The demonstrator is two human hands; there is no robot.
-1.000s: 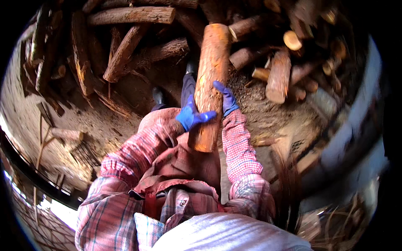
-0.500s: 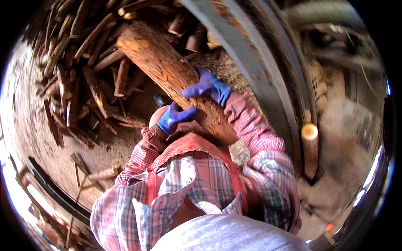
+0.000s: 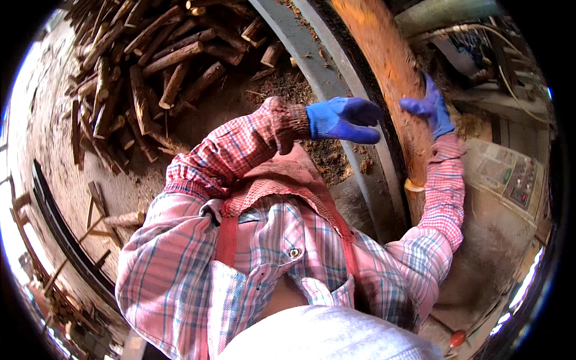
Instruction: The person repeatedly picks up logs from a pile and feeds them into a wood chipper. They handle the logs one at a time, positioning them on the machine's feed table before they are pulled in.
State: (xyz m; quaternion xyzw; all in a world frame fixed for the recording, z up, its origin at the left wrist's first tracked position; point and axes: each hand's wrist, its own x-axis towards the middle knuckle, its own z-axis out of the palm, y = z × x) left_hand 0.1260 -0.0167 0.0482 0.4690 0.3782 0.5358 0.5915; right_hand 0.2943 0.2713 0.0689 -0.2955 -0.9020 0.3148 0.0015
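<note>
A thick orange-brown log (image 3: 390,72) lies lengthwise along the dark channel beside the grey metal rail, on my right. Its far end runs out of view at the top. My right hand (image 3: 433,110), in a blue-purple glove, rests against the log's right side with fingers stretched and thumb spread across the bark. My left hand (image 3: 347,120), in a matching glove, hovers over the metal rail (image 3: 321,66), left of the log. Its thumb and fingers are apart, with nothing between them. A pale cut edge (image 3: 414,186) shows near the log's lower end.
A heap of smaller logs (image 3: 174,57) spreads over the ground at the far left. At the right stands a control box (image 3: 510,174) with buttons and a red light. A thick pipe (image 3: 447,16) crosses the top right. Bark scraps litter the ground beside the rail.
The log has gone from in front of my body to the channel on the right. My left hand has let go of it; my right hand has moved right and stays against the log.
</note>
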